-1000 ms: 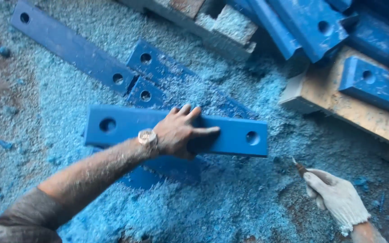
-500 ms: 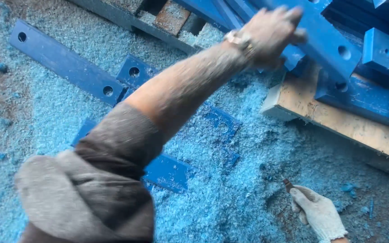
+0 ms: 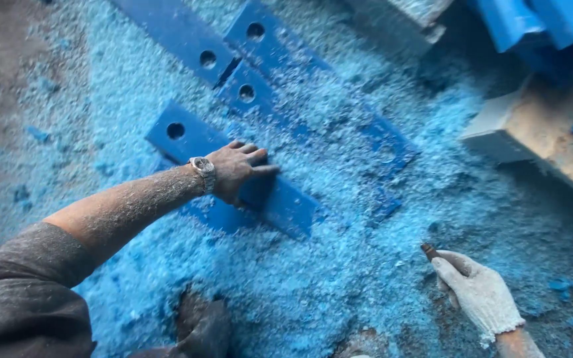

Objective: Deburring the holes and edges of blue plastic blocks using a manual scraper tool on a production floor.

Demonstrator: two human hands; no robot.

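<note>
My bare left hand [image 3: 237, 169], with a watch on the wrist, rests on a blue flat bar [image 3: 286, 202] that has a round hole near its far end. The fingers curl over the bar's upper edge. The bar lies on a floor covered in light blue shavings [image 3: 339, 285]. At the lower right, my right hand [image 3: 475, 292] wears a white glove and holds a small tool with a brownish tip [image 3: 429, 250] just above the shavings, apart from the bar.
More blue bars with holes [image 3: 260, 40] lie half buried beyond my left hand. A wooden beam [image 3: 552, 146] sits at the right, with blue profiles [image 3: 532, 20] stacked above it. A grey block [image 3: 399, 13] is at the top. Something dark [image 3: 200, 325] is at the bottom edge.
One second ago my left hand gripped a blue bar. It then swung up to the stack at the upper right, and now it is down on a bar on the floor. My right hand barely moved.
</note>
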